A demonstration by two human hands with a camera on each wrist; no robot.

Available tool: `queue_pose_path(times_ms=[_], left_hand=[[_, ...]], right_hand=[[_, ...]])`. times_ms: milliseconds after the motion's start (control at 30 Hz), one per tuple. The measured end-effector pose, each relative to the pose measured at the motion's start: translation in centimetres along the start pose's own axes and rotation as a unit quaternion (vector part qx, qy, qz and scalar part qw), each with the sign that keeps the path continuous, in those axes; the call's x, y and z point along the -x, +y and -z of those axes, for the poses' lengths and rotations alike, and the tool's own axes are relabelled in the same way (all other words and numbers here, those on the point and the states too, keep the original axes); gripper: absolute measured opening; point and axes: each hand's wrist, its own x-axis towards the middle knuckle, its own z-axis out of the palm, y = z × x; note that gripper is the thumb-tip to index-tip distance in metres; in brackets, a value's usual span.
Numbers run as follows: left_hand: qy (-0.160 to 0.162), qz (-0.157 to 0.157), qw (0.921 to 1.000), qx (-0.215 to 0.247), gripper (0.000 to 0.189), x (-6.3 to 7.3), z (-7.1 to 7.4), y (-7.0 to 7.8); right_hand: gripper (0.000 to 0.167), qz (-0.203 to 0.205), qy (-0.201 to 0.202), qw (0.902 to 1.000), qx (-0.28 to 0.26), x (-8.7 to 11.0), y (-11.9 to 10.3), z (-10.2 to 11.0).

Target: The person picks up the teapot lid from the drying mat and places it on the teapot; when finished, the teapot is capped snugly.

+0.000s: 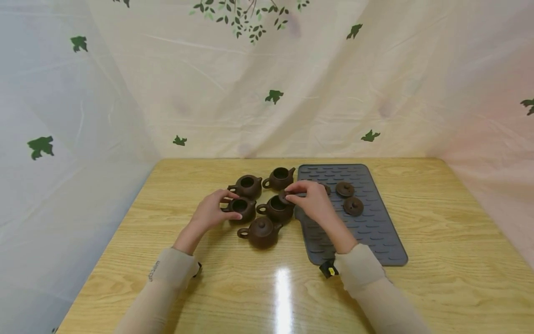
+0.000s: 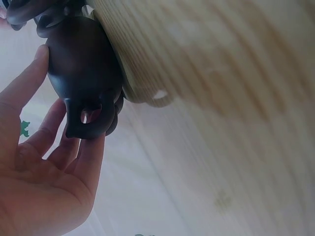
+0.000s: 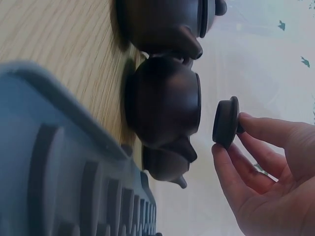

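Observation:
My right hand (image 1: 310,199) pinches a small dark brown teapot lid (image 3: 226,122) between thumb and fingertips. In the right wrist view the lid is tilted on edge, just off the open mouth of a lidless teapot (image 3: 165,103). My left hand (image 1: 210,211) holds another lidless teapot (image 1: 244,212) from its handle side, thumb on the near flank and fingers around the far side. In the left wrist view its handle (image 2: 91,118) points toward the palm. Nearest the person stands a teapot with its lid on (image 1: 262,233).
Two more lidless teapots (image 1: 249,186) (image 1: 280,178) stand behind. On the right lies a grey ridged mat (image 1: 354,241) bearing two lids (image 1: 345,189) (image 1: 353,206) and another lid (image 1: 327,189) partly hidden by my right hand. A printed curtain (image 1: 271,125) hangs behind the wooden table (image 1: 442,222).

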Motion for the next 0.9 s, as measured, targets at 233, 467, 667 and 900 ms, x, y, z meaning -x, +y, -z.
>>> queue_pose_path(times_ms=[233, 467, 667, 900], left_hand=[[0.001, 0.005, 1.0, -0.007, 0.056, -0.1, 0.0, 0.0], [0.001, 0.01, 0.9999, -0.011, 0.056, 0.0, -0.1, -0.1], [-0.001, 0.008, 0.9999, -0.007, 0.055, -0.1, -0.1, 0.0], [-0.005, 0.014, 0.9999, -0.001, 0.055, -0.3, -0.2, -0.1]], right_hand=[[0.019, 0.013, 0.003, 0.9998, -0.015, -0.2, -0.6, -1.2], [0.018, 0.028, -0.002, 0.999, -0.035, -0.4, -1.5, -2.5], [0.017, 0.04, -0.004, 0.9978, -0.053, -0.8, -2.3, -3.9], [0.016, 0.041, -0.027, 0.997, -0.059, -1.4, -3.5, -5.7]])
